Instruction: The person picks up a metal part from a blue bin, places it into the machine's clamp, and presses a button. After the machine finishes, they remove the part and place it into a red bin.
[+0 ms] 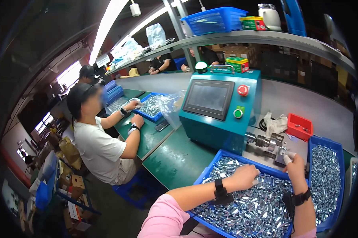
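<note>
Small shiny metal cylinders (262, 206) fill a blue tray (204, 174) in front of me. My left hand (245, 177) is low over the tray's far part, fingers bent together and fingertips among the pieces; what they grip, if anything, is hidden. My right hand (296, 166) is raised at the metal fixture (281, 154) of a teal machine (216, 135). Its thumb and fingers, with pale coverings on the tips, are closed at the fixture's end; any piece between them is too small to make out. A metal chuck (262, 141) joins the fixture to the machine.
A second blue tray (341, 174) of metal pieces stands at the right, with a red bin (300, 126) behind it. The machine carries a screen (208, 99) and a red stop button (243, 90). At left, a co-worker (103, 146) handles pieces at another blue tray (153, 115).
</note>
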`<act>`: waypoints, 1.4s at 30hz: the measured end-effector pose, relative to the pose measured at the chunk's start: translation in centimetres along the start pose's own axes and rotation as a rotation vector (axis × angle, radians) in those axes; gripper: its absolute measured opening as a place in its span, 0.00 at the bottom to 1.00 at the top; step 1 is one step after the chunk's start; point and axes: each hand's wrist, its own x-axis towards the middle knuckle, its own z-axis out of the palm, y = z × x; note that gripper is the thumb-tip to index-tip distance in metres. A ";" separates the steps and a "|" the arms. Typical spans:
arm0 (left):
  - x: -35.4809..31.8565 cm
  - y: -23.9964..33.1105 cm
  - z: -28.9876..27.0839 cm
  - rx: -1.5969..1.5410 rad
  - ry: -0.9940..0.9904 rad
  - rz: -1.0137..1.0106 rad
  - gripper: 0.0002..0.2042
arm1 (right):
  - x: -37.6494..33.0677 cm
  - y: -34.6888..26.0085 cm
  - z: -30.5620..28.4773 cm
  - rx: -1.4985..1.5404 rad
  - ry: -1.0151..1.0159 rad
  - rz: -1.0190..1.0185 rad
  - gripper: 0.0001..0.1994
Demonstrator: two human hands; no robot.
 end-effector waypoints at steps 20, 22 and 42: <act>-0.9 -2.5 1.1 -0.153 -0.051 0.003 0.11 | 0.4 1.3 -0.6 -0.041 -0.038 0.041 0.13; -1.0 -2.5 1.2 -0.161 -0.040 -0.002 0.10 | 0.4 1.5 -0.6 -0.036 -0.032 0.026 0.13; -1.0 -2.7 1.1 -0.149 -0.038 0.028 0.12 | 0.1 1.2 -0.5 -0.037 -0.028 0.024 0.15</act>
